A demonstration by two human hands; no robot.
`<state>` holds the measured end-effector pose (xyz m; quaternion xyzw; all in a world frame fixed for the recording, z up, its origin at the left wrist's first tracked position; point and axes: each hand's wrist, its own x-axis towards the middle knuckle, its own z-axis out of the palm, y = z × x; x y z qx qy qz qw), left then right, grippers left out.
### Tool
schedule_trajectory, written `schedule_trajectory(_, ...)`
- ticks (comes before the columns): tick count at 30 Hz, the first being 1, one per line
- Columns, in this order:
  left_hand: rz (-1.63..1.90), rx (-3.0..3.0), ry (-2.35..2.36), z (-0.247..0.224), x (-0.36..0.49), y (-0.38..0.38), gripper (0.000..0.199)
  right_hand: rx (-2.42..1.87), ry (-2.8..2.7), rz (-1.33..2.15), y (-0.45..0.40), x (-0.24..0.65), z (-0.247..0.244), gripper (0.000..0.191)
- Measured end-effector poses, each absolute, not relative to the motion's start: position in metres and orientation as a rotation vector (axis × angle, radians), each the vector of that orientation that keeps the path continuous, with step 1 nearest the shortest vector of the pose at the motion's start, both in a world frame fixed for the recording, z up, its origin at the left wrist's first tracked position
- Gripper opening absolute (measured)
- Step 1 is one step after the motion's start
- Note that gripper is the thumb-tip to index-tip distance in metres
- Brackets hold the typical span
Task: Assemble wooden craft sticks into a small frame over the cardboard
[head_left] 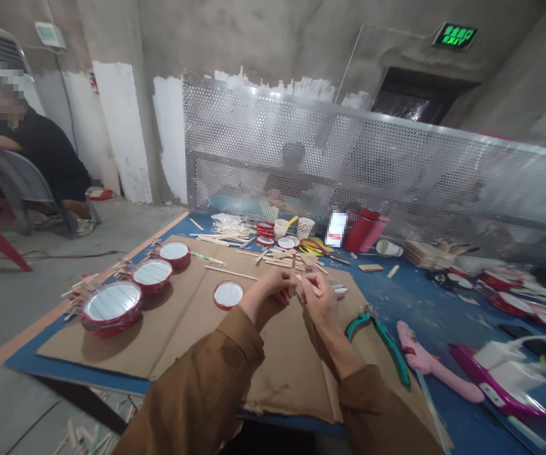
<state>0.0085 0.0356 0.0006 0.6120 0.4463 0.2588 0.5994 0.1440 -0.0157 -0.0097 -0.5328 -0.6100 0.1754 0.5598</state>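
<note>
My left hand (272, 285) and right hand (319, 299) are close together, both curled closed, their fingertips pinching a thin wooden craft stick (307, 282) between them. Just left of the left hand, a red-rimmed white disc (228, 294) lies flat on the brown cardboard sheet (182, 341) beneath my hands. Past my fingertips, loose wooden sticks (282, 260) lie scattered. Farther left of the hands, three red-rimmed round frames (112, 308) sit in a row on the cardboard. Right of the right hand are green-handled pliers (378, 338), then a pink glue gun (424, 360) on the blue surface (410, 303). Well beyond the hands stands a perforated metal screen (273, 133).
</note>
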Motion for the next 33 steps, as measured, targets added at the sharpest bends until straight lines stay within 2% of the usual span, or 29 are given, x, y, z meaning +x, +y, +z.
schedule_trajectory(6, 0.604, 1.405, 1.083, 0.0, 0.009, 0.036, 0.021, -1.243, -1.374, 0.478, -0.016, 0.142, -0.009, 0.04)
schedule_trajectory(15, 0.596, 1.422, 1.06, 0.004, 0.008, 0.034, 0.017, -1.254, -1.469, 0.388, -0.013, 0.143, -0.012, 0.036)
schedule_trajectory(22, 0.607, 1.431, 1.098, 0.004, 0.008, 0.032, 0.023, -1.334, -1.409, 0.365, -0.01, 0.151, -0.018, 0.032)
schedule_trajectory(26, 0.622, 1.418, 1.106, 0.004, 0.009, 0.031, 0.023, -1.288, -1.348, 0.46, -0.012, 0.146, -0.015, 0.036)
schedule_trajectory(33, 0.617, 1.432, 1.053, 0.005, 0.007, 0.032, 0.021, -1.266, -1.442, 0.416, -0.013, 0.141, -0.013, 0.037)
